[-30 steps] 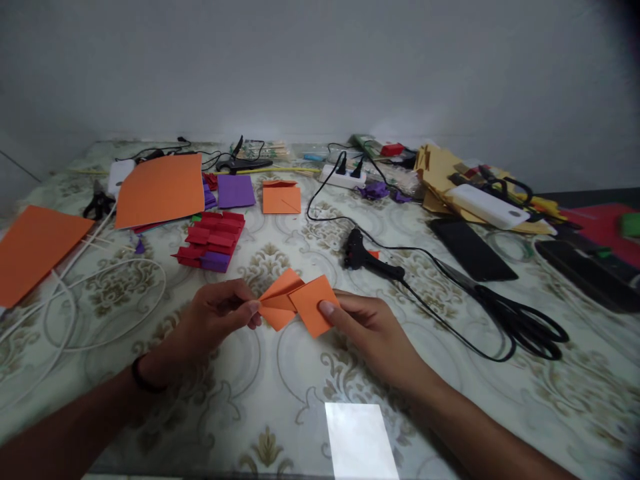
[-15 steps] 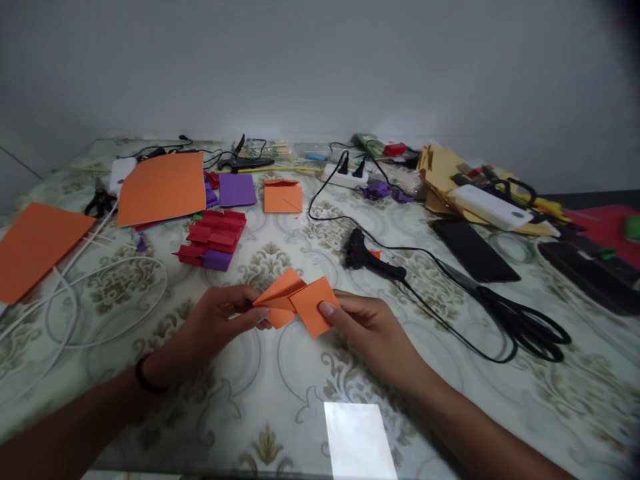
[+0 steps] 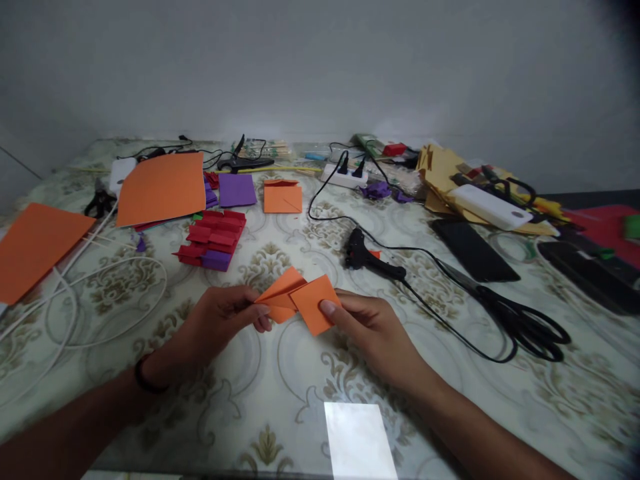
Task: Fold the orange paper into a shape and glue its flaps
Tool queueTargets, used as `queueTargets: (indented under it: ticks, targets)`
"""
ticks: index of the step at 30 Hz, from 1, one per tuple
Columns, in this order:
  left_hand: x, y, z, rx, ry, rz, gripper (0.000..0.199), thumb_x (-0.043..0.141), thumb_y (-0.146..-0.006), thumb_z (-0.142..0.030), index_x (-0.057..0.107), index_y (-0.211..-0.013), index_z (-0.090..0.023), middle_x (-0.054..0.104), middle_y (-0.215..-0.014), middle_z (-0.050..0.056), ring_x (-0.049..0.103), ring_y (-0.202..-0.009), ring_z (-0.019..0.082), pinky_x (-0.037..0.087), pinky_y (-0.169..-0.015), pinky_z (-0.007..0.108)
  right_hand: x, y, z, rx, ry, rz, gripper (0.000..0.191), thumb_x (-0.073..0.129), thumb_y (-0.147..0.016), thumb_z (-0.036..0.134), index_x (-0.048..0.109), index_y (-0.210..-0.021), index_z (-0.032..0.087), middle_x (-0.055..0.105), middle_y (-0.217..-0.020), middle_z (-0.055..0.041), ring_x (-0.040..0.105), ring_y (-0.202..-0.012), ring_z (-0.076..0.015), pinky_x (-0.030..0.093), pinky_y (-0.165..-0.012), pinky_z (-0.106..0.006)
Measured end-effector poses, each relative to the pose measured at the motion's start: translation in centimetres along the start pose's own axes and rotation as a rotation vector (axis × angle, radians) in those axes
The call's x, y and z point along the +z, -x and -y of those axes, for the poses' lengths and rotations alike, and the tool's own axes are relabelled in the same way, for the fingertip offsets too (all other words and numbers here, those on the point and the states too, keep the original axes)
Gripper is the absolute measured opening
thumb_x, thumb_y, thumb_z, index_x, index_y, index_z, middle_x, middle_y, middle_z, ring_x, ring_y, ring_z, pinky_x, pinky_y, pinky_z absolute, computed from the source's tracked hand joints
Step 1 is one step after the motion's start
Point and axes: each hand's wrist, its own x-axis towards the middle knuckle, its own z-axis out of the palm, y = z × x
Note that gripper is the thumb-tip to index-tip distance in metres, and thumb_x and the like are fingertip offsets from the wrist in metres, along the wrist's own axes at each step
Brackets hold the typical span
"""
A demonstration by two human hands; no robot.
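Observation:
Between finger and thumb, my left hand (image 3: 227, 315) pinches a folded orange paper piece (image 3: 283, 293) with creased, slanting flaps. A flat orange paper square (image 3: 316, 305) is gripped by my right hand (image 3: 363, 323), its thumb on the front face. The square's left corner overlaps the folded piece, above the table; whether the two are joined I cannot tell. Beyond my left hand lies a block of red and purple folded paper (image 3: 215, 240). A black glue gun (image 3: 373, 259) rests past my right hand, its cord running to a white power strip (image 3: 345, 175).
Black scissors (image 3: 520, 320) and a dark phone (image 3: 475, 250) lie at the right. Orange sheets (image 3: 163, 190) and a looped white cable (image 3: 107, 343) occupy the left. Purple paper (image 3: 238, 190) and another folded orange piece (image 3: 283, 199) sit further back. Yellow paper (image 3: 443, 170) is heaped at back right.
The orange square in my right hand has shifted slightly up and left, covering more of the folded piece. Both hands keep their grips.

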Motion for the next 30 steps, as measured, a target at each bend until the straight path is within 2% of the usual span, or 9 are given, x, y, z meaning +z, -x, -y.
queueTargets:
  ticks: [9,14,19,26,30]
  targets:
    - [0.1,0.0,-0.6,-0.003,0.073,-0.006,0.026,0.073,-0.098,-0.034,0.079,-0.078,-0.018,0.081,-0.074,0.003,0.075,-0.069,0.016,0.058,-0.068,0.023,0.0,0.3,-0.5,0.064,-0.024,-0.02,0.041,0.066,-0.098,0.053,0.077,-0.078,0.019,0.066,-0.08,-0.004,0.054,-0.075,-0.0191,0.045,-0.07,-0.032]
    - [0.2,0.1,-0.8,-0.02,0.118,-0.005,0.027,0.073,-0.098,-0.035,0.079,-0.078,-0.017,0.08,-0.074,0.004,0.075,-0.069,0.016,0.06,-0.069,0.024,0.1,0.3,-0.3,0.044,-0.043,-0.031,0.04,0.069,-0.096,0.055,0.08,-0.079,0.02,0.069,-0.082,-0.0045,0.057,-0.076,-0.0197,0.048,-0.071,-0.032]
    - [0.2,0.2,-1.2,-0.038,0.204,0.007,0.027,0.075,-0.096,-0.037,0.079,-0.077,-0.018,0.08,-0.073,0.004,0.073,-0.069,0.017,0.06,-0.069,0.026,0.3,0.3,-0.3,0.006,-0.049,-0.028,0.043,0.069,-0.095,0.057,0.077,-0.073,0.021,0.067,-0.077,-0.0036,0.059,-0.075,-0.0206,0.05,-0.071,-0.032]
    - [-0.2,0.3,-1.3,-0.049,0.209,0.026,0.025,0.073,-0.095,-0.031,0.081,-0.075,-0.017,0.079,-0.075,0.005,0.073,-0.074,0.018,0.058,-0.073,0.027,0.3,0.2,0.1,-0.019,0.004,-0.004,0.045,0.066,-0.097,0.055,0.069,-0.068,0.02,0.063,-0.075,-0.0031,0.055,-0.071,-0.0188,0.047,-0.067,-0.031]
    - [-0.5,0.0,-0.8,-0.058,0.159,0.088,0.028,0.07,-0.097,-0.038,0.081,-0.082,-0.017,0.08,-0.076,0.005,0.076,-0.073,0.018,0.059,-0.071,0.026,0.2,0.1,0.3,-0.038,0.01,0.041,0.041,0.065,-0.099,0.051,0.074,-0.074,0.02,0.067,-0.078,-0.0039,0.058,-0.075,-0.0197,0.048,-0.07,-0.032]
